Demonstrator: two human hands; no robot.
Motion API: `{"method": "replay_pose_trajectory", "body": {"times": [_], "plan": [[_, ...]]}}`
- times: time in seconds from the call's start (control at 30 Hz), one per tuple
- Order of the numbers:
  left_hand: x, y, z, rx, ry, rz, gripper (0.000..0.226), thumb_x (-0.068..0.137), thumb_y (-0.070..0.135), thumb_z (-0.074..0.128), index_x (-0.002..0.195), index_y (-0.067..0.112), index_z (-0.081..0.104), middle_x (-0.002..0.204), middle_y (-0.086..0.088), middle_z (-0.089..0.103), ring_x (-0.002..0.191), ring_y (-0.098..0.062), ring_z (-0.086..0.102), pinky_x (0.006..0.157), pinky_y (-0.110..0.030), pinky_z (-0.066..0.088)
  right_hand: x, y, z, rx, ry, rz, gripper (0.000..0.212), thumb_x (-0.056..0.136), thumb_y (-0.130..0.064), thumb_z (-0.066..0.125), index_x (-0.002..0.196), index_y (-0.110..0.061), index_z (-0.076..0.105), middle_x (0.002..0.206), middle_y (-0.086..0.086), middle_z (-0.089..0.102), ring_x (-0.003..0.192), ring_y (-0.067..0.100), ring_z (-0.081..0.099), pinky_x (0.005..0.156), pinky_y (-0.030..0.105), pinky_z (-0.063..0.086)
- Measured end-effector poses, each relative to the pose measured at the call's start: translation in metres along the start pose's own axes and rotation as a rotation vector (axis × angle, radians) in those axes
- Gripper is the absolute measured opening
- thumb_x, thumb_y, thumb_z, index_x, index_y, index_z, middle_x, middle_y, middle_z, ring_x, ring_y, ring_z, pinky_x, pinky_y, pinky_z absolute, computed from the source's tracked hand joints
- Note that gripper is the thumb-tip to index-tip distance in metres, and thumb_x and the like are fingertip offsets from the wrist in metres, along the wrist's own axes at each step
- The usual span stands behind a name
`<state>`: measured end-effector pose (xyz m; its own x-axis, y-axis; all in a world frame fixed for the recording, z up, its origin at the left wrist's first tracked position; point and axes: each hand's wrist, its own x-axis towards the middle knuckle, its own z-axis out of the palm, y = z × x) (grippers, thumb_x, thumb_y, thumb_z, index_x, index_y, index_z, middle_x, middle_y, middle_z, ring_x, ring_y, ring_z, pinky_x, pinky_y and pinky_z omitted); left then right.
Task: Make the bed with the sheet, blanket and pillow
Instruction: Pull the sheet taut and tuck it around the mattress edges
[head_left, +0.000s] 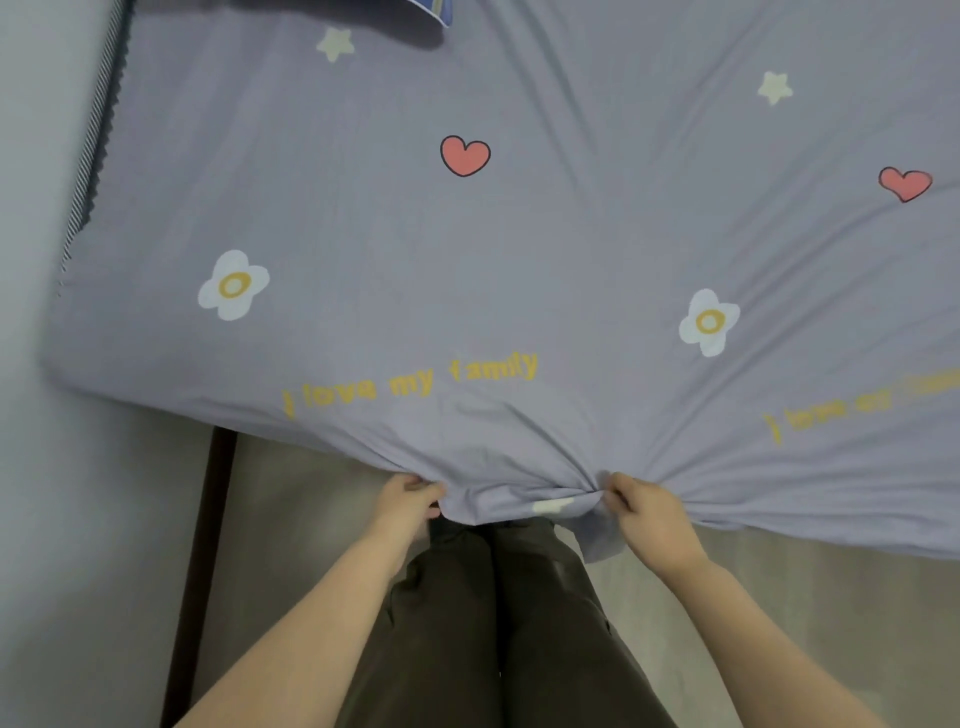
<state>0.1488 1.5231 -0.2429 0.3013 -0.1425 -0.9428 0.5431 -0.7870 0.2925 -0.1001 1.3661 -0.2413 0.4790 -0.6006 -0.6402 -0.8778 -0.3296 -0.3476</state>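
both hands pinched the near edge of the lilac sheet — left hand and right hand bunching the cloth between them. it lay spread over the bed, a dark bed leg below its left corner.

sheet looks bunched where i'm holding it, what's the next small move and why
Probably slide both hands apart along the near edge, then pull down evenly. The left hand and right hand pinch the sheet close together, so the cloth gathers between them and creases fan out from both grips, most strongly toward the right. A wider hold would likely flatten those before tucking.
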Motion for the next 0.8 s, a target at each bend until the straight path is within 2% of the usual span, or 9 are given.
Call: {"method": "replay_pose_trajectory", "body": {"times": [0.07, 0.13, 0.2, 0.33, 0.43, 0.53, 0.6, 0.7, 0.8], "plan": [[-0.002, 0.004, 0.005, -0.095, -0.012, 0.057, 0.036, 0.089, 0.023, 0.067, 0.119, 0.009, 0.054, 0.116, -0.006, 0.062, 0.093, -0.017, 0.063, 0.064, -0.018, 0.047, 0.007, 0.002, -0.005, 0.027, -0.03, 0.02, 0.012, 0.096, -0.026, 0.048, 0.088, -0.021, 0.056, 0.071, 0.002, 0.061, 0.07, 0.026, 0.057, 0.061, 0.035, 0.041], [-0.002, 0.008, 0.009, -0.194, 0.0, 0.058, 0.04, 0.088, 0.032, 0.067, 0.121, 0.014, 0.054, 0.115, -0.002, 0.063, 0.101, -0.019, 0.063, 0.08, -0.027, 0.048, 0.015, 0.002, -0.008, -0.002, -0.071, 0.036, 0.015, 0.098, -0.031, 0.046, 0.096, -0.019, 0.055, 0.077, 0.004, 0.065, 0.073, 0.026, 0.06, 0.062, 0.034, 0.042], [0.0, 0.012, 0.01, -0.291, 0.012, 0.028, 0.034, 0.09, 0.035, 0.064, 0.118, 0.018, 0.056, 0.112, 0.002, 0.064, 0.103, -0.018, 0.063, 0.084, -0.029, 0.045, 0.021, -0.003, -0.008, -0.051, -0.067, 0.028, 0.018, 0.098, -0.035, 0.045, 0.1, -0.019, 0.052, 0.083, 0.007, 0.068, 0.076, 0.026, 0.061, 0.064, 0.034, 0.046], [0.003, 0.02, 0.003, -0.359, 0.095, 0.045, 0.003, 0.092, 0.019, 0.062, 0.091, 0.017, 0.061, 0.093, -0.001, 0.066, 0.078, -0.011, 0.062, 0.057, -0.016, 0.048, 0.021, -0.017, -0.004, 0.025, -0.025, 0.04, 0.033, 0.091, -0.057, 0.047, 0.091, -0.025, 0.049, 0.068, -0.004, 0.059, 0.066, 0.019, 0.059, 0.062, 0.036, 0.051], [0.001, 0.029, -0.002, -0.285, 0.166, 0.083, 0.013, 0.088, 0.01, 0.059, 0.075, 0.011, 0.059, 0.073, -0.006, 0.064, 0.06, -0.012, 0.058, 0.05, -0.019, 0.04, 0.017, -0.024, -0.003, -0.013, -0.026, -0.06, 0.046, 0.075, -0.069, 0.059, 0.093, -0.028, 0.05, 0.056, -0.007, 0.048, 0.063, 0.018, 0.057, 0.054, 0.03, 0.037], [-0.004, 0.04, -0.003, -0.356, 0.172, 0.125, 0.021, 0.085, 0.01, 0.053, 0.065, 0.013, 0.051, 0.054, -0.003, 0.064, 0.045, -0.012, 0.06, 0.049, -0.023, 0.037, 0.012, -0.028, 0.003, -0.346, -0.013, -0.165, 0.044, 0.077, -0.057, 0.062, 0.11, -0.03, 0.048, 0.064, -0.006, 0.055, 0.073, 0.023, 0.062, 0.065, 0.031, 0.031], [-0.009, 0.048, -0.002, -0.438, 0.132, 0.146, 0.02, 0.087, 0.012, 0.053, 0.067, 0.013, 0.052, 0.053, 0.001, 0.066, 0.048, -0.01, 0.064, 0.048, -0.02, 0.041, 0.009, -0.03, 0.006, -0.467, 0.077, -0.092, 0.042, 0.086, -0.046, 0.055, 0.123, -0.028, 0.045, 0.073, -0.003, 0.064, 0.071, 0.023, 0.062, 0.067, 0.032, 0.032], [-0.009, 0.059, 0.001, -0.553, 0.055, 0.162, 0.013, 0.093, 0.02, 0.055, 0.081, 0.014, 0.058, 0.069, 0.002, 0.073, 0.066, -0.009, 0.07, 0.061, -0.021, 0.048, 0.009, -0.028, 0.001, -0.445, 0.173, 0.085, 0.035, 0.092, -0.039, 0.052, 0.123, -0.024, 0.043, 0.067, -0.003, 0.061, 0.062, 0.023, 0.059, 0.063, 0.031, 0.031], [-0.003, 0.063, 0.003, -0.527, -0.019, 0.228, 0.018, 0.098, 0.029, 0.051, 0.096, 0.019, 0.065, 0.097, 0.003, 0.072, 0.094, -0.009, 0.066, 0.076, -0.021, 0.046, 0.018, -0.026, -0.007, -0.454, 0.151, 0.139, 0.014, 0.095, -0.02, 0.044, 0.104, -0.015, 0.054, 0.068, 0.005, 0.062, 0.061, 0.03, 0.056, 0.059, 0.03, 0.029]]}}
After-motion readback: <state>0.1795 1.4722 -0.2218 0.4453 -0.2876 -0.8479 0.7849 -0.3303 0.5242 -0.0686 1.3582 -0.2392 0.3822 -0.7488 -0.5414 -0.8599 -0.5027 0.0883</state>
